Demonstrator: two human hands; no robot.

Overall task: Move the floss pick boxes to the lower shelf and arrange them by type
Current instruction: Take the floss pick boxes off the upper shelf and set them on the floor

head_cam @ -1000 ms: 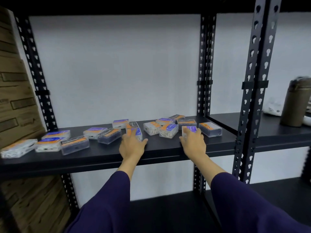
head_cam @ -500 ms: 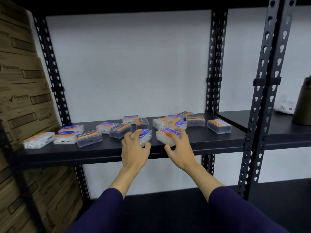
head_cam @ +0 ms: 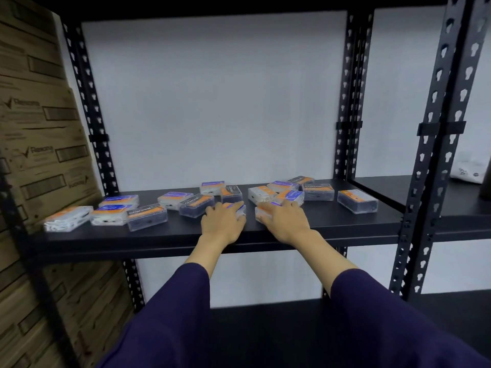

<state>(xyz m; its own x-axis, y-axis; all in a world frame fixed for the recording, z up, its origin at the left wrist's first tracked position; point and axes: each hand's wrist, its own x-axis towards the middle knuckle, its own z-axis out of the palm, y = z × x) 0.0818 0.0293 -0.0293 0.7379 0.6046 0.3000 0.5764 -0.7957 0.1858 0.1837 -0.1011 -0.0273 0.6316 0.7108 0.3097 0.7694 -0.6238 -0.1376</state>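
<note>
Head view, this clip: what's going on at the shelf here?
A person in dark purple sleeves reaches onto the black shelf, each hand on a floss pick box near the front edge. The left hand covers one box, the right hand another; whether either box is lifted cannot be told. The other boxes lie scattered and unsorted on this shelf, clear-bodied and dark-bodied ones mixed. The lower shelf holds no boxes where visible. Cardboard cartons stand left.
</note>
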